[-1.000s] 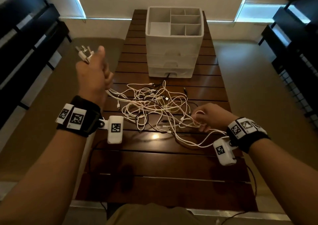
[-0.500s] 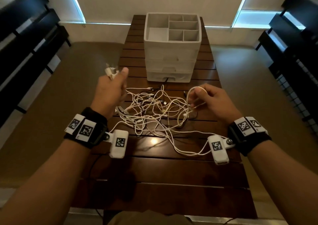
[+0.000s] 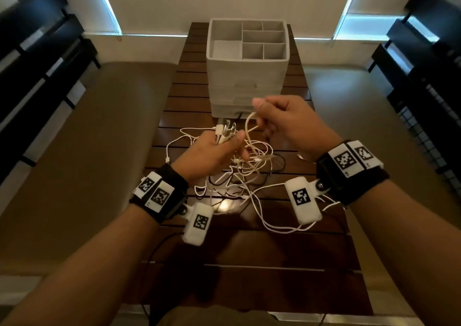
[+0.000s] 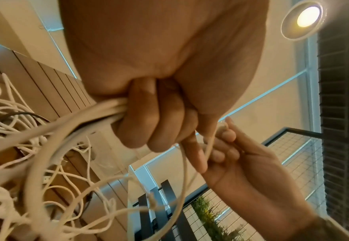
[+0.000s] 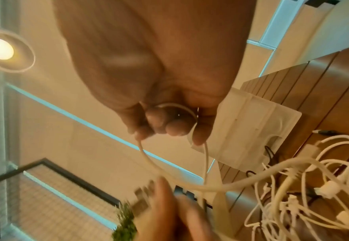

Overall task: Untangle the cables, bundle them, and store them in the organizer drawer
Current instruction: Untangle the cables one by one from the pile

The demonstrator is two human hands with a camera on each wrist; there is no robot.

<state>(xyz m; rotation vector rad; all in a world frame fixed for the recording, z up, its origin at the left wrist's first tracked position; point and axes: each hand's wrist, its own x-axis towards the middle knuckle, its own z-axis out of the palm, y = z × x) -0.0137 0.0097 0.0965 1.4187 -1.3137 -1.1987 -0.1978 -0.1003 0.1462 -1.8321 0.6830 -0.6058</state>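
A tangle of white and black cables (image 3: 239, 176) lies on the dark slatted table (image 3: 249, 263), in front of a white organizer (image 3: 248, 76) with stacked drawers and open top compartments. My left hand (image 3: 214, 148) is raised over the tangle and grips a bunch of cable ends (image 3: 225, 130), plugs sticking up; the left wrist view shows its fingers (image 4: 154, 128) curled round several white cables (image 4: 82, 119). My right hand (image 3: 282, 118) is just to the right and higher, pinching a loop of white cable (image 3: 249, 126), seen also as a cable loop (image 5: 181, 110) in its curled fingers.
A black cable (image 3: 239, 115) runs out from under the organizer's lowest drawer. Dark shelving stands along both sides of the room, left shelves (image 3: 37, 63) and right shelves (image 3: 429, 63). Bare tabletop lies between the tangle and the near edge.
My left hand came in from the far left with the plug ends to the middle over the tangle. My right hand rose from the table with a cable loop toward the left hand.
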